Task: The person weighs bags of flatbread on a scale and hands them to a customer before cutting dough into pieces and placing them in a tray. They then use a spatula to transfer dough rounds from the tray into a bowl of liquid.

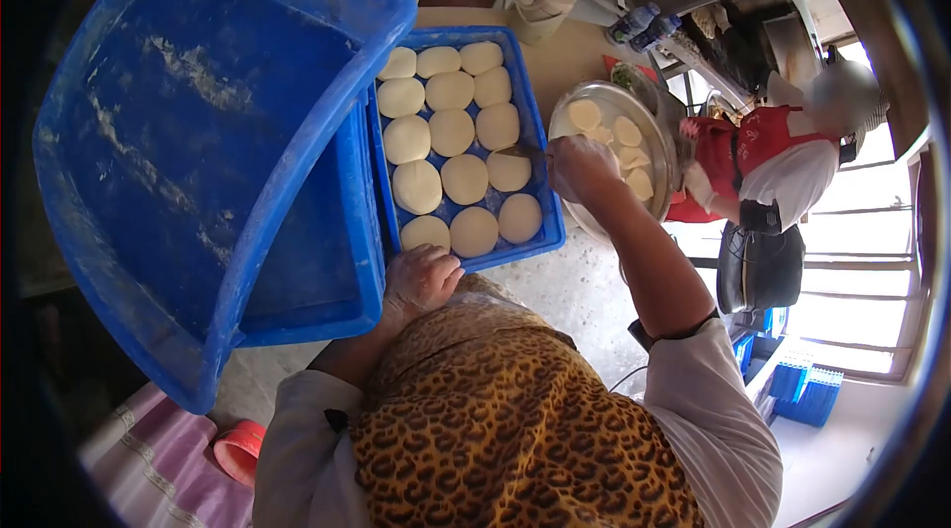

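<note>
Rows of round white dough pieces [452, 133] lie in a blue tray [555, 227] in front of me. My right hand [584, 169] is closed round the handle end of a flat metal scraper [517, 152] at the tray's right side. The scraper's blade reaches over the rim and touches a dough round [509, 171] in the right column. At the tray's near left corner, my left hand [424, 278] is closed with bent fingers over the rim, right beside the nearest dough round [426, 234].
Empty flour-dusted blue trays [188, 161] stand at the left, one tilted. On the right, a large metal bowl [666, 132] holds several dough pieces. Beyond it stands a person in a red apron [728, 157]. Bottles [644, 26] and a white bag [543, 8] are at the back.
</note>
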`<act>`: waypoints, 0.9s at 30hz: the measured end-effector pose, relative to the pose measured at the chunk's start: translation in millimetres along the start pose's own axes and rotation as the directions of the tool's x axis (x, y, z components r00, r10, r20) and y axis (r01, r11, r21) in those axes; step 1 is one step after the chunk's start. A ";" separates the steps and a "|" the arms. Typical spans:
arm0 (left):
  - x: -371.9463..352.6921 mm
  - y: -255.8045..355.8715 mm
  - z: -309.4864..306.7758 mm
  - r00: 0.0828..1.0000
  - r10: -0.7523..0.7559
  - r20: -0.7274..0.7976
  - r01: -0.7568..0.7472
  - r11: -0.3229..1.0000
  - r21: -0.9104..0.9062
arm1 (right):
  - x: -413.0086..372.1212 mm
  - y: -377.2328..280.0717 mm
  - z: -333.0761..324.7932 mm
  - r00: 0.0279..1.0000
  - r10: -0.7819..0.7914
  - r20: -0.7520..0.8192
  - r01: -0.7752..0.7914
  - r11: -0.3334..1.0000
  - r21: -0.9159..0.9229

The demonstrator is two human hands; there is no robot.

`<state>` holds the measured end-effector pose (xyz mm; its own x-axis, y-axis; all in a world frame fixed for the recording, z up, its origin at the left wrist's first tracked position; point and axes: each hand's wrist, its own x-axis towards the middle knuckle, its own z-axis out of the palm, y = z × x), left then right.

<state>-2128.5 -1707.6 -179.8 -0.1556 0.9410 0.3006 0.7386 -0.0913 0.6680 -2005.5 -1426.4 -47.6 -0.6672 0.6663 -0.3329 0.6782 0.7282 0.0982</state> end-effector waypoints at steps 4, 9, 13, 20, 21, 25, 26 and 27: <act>3.0 5.0 -10.0 0.997 -0.029 0.072 0.028 1.000 0.012 | 13.7 -8.2 -10.7 0.998 -0.007 0.062 0.010 0.999 -0.050; 3.7 3.6 -8.7 0.996 -0.045 0.080 0.046 0.999 -0.006 | 22.9 -16.2 -20.5 0.997 -0.008 0.080 0.011 0.999 -0.045; 3.6 1.3 -6.6 0.995 -0.045 0.086 0.045 0.999 -0.001 | 39.6 -27.6 -31.7 0.978 0.013 0.207 0.013 0.992 -0.126; 3.7 2.5 -8.3 0.995 -0.061 0.084 0.062 0.998 -0.009 | 55.8 -71.5 -31.2 0.960 -0.179 0.215 0.224 0.953 -0.204; 3.0 2.9 -7.8 0.994 -0.065 0.083 0.066 0.998 -0.006 | 57.1 -70.6 -30.7 0.959 -0.144 0.243 0.198 0.956 -0.216; 1.1 -0.7 -6.1 0.996 -0.045 0.083 0.047 0.999 -0.023 | 60.0 -58.0 -43.7 0.940 -0.062 0.334 0.143 0.964 -0.223; 0.0 -0.8 -5.9 0.996 -0.055 0.074 0.057 0.998 -0.017 | 60.2 -60.2 -38.4 0.952 -0.085 0.295 0.152 0.965 -0.214; -0.2 -0.3 -5.4 0.996 -0.061 0.066 0.062 0.998 -0.011 | 59.0 -61.1 -28.6 0.962 -0.104 0.252 0.158 0.966 -0.204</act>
<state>-2132.2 -1709.4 -176.4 -0.1572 0.9641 0.2139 0.7199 -0.0364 0.6931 -2095.1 -1427.0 -46.4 -0.6351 0.5245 -0.5670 0.4866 0.8418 0.2337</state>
